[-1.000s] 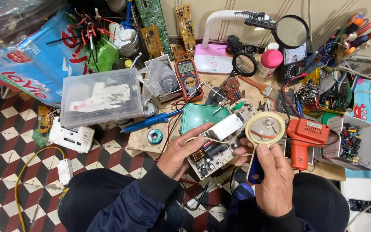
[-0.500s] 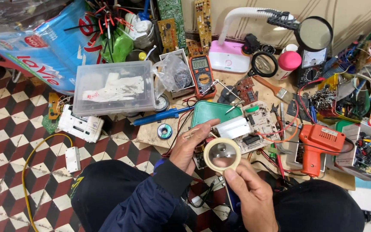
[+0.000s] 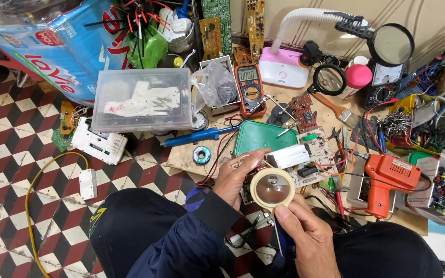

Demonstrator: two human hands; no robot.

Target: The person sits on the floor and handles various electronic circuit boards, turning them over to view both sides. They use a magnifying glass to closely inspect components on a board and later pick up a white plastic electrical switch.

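Head view, looking down over a crowded electronics bench and checkered floor. Right hand (image 3: 305, 237), lower centre of frame, is closed around the blue handle of a cream-rimmed hand magnifier (image 3: 272, 188); thumb tip rests at the base of the rim. Lens sits face-up to the camera, its handle running down and slightly right into the palm.

Left hand (image 3: 240, 175) lies just left of the lens, fingers curled and pinching the near edge of a white-topped circuit board (image 3: 305, 159). What the fingertips clamp exactly is hidden behind the rim.

Key relation: the board lies up and right of the magnifier, partly under its upper rim; its long axis runs left to right across centre frame. The left hand is on the board; the right hand is below it, with the lens between.

Green lid (image 3: 263, 136) sits just above the board. Orange soldering gun (image 3: 387, 180) to the right, well apart from both hands. Clear plastic box (image 3: 142, 100) upper left.

Against the frame half a second earlier: the lens sits about as before, just below the board; both hands keep their grips, the view itself shifted slightly.
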